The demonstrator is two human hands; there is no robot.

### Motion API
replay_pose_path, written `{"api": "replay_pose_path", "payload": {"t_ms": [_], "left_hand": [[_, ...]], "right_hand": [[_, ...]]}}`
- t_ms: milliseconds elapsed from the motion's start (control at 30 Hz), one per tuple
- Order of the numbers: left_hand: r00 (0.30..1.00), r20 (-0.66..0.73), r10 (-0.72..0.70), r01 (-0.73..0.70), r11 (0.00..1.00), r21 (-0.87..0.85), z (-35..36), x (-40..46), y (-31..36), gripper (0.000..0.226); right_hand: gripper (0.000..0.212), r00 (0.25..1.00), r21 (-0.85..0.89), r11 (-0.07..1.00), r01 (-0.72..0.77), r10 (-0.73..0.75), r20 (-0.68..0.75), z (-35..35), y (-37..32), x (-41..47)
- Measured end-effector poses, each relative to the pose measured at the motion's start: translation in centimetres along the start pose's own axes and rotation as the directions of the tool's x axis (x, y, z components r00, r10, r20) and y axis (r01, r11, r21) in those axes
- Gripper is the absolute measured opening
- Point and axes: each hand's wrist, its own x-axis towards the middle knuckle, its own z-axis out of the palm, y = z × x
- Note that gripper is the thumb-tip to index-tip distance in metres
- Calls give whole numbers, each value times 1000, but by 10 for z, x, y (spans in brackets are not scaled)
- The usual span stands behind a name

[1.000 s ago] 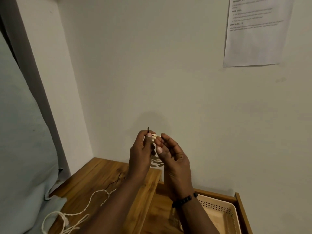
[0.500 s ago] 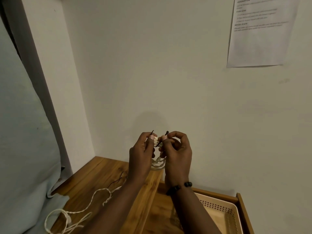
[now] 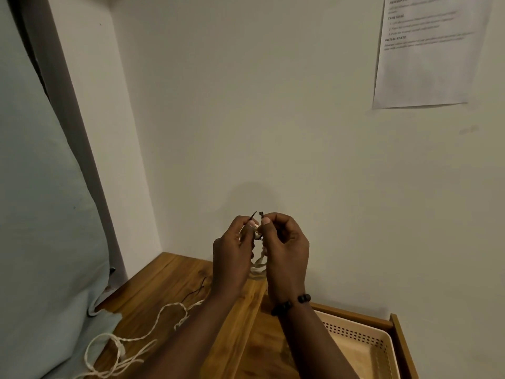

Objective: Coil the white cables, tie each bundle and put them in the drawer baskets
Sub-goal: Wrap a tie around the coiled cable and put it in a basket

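I hold a small coiled bundle of white cable [image 3: 259, 262] up in front of the wall, its loops hanging between my hands. My left hand [image 3: 235, 255] pinches one end of a thin dark tie [image 3: 253, 215] at the top of the bundle. My right hand [image 3: 284, 250] pinches the tie's other end [image 3: 261, 213], fingers curled. The two tie ends stick up close together above my thumbs. A beige perforated basket [image 3: 363, 343] sits in the open wooden drawer [image 3: 400, 340] at lower right.
More loose white cable [image 3: 128, 340] trails across the wooden top [image 3: 164, 285] at lower left, beside a thin dark tie [image 3: 195, 292]. Pale blue fabric [image 3: 41, 242] hangs at the left. A printed sheet [image 3: 426, 56] is on the wall.
My right hand turned and closed its fingers onto the tie's second end. Both tie ends now stand upright and nearer each other above the bundle.
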Motion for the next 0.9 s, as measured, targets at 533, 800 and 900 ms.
{"api": "replay_pose_path", "payload": {"t_ms": [533,800,900], "left_hand": [[1000,1,-8,8,999,48,-1,-5,-2,25],[1000,-7,23,-23,999,39,-2,-12,-5,23],[999,-26,28,-28,1000,13,-2,-13,-6,22]], "right_hand": [[8,997,-144,990,14,-3,71,0,7,4],[5,988,-260,964,-50,85,127,-2,10,13],[3,980,-293,954,-62,113,161,-4,7,15]]}}
